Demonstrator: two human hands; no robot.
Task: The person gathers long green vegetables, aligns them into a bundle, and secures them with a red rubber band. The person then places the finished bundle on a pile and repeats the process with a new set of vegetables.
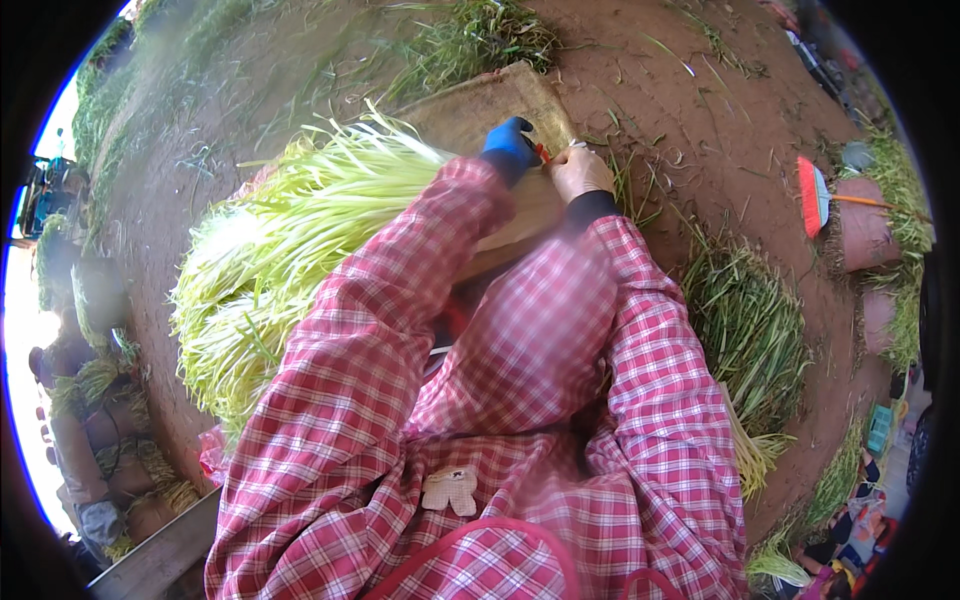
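Observation:
My left hand [512, 144], in a blue glove, is raised over a board [517, 214], its fingers bent round a small red item [542, 154] that I cannot name for certain. My right hand [583, 172], in a pale thin glove, meets it at the right, with the fingertips pinched on a small white stalk end [576, 143]. A large heap of pale yellow-green leafy stalks [300, 240], like blanched chives, lies left of my hands, partly behind my left sleeve. Beyond my hands a brown woven sack or cloth [465, 112] covers a surface.
Green leaf piles lie on the earthen floor, one ahead [487, 45] and one at the right [750, 337]. Pale stalks [750, 450] are beside my right sleeve. A red-bristled broom [814, 197] is at far right, near bundled greens. Several people are at the lower right edge.

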